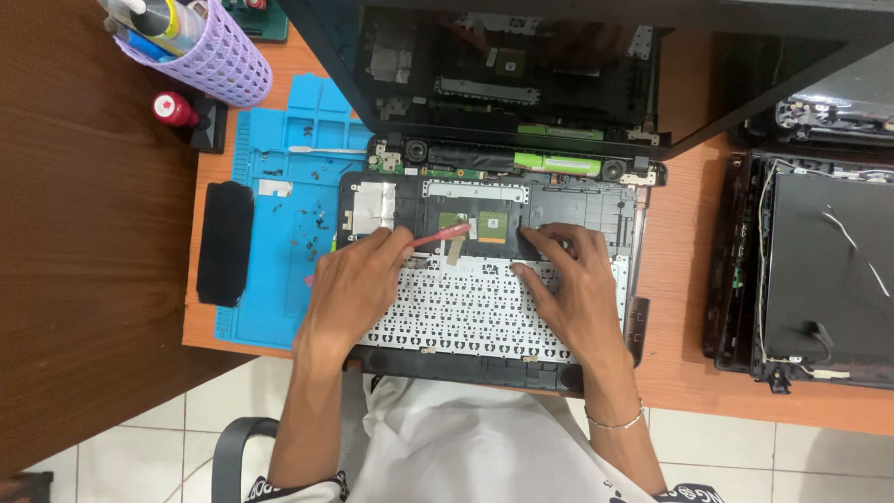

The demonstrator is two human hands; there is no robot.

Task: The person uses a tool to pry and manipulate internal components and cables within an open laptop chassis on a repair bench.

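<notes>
The left hand [352, 279] pinches a thin red tool [440, 237]. It points right and a bit up. The right hand [570, 279] lies open on the laptop's keyboard frame [475, 312].

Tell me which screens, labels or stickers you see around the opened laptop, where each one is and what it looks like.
Laptop screen: tilted up behind the opened base, dark, reflecting the parts below.
Green strip label: along the hinge edge of the base, long and bright green.
White sticker: on the blue work mat, small and rectangular.
Second laptop lid: right of the right hand, flat dark panel with loose white wires.
Left hand: holds a red pry tool.
</notes>
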